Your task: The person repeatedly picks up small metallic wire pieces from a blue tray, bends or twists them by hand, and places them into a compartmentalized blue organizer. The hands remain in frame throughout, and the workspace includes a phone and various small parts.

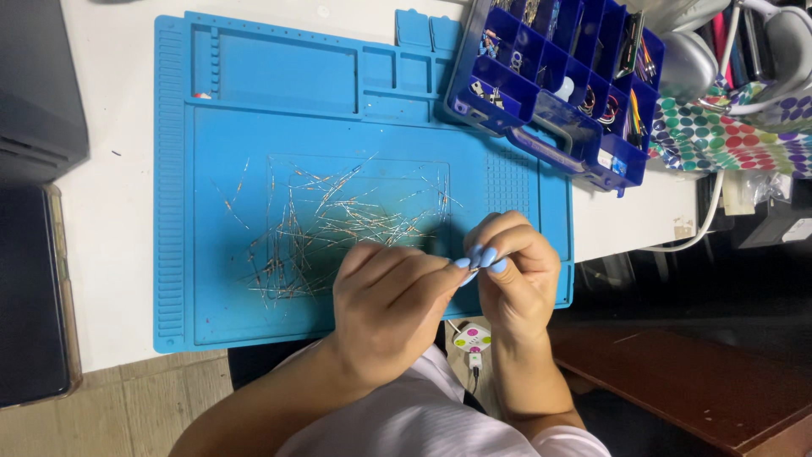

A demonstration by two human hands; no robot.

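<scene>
My left hand (385, 305) and my right hand (518, 272) meet over the near right part of a blue work mat (220, 127). Their fingertips, with light blue nails, pinch together at one spot. They seem to grip a small thin wire component between them, which is barely visible. Several loose wire-leaded components (334, 222) lie scattered on the mat just beyond and to the left of my hands. My white sleeves show at the bottom edge.
A blue compartment box (541, 127) with small parts sits open at the mat's far right corner. A polka-dot bag (732, 127) and a white cable (706, 222) lie to the right. Dark devices (34, 288) rest at the left. A small white dotted gadget (472, 338) lies below my hands.
</scene>
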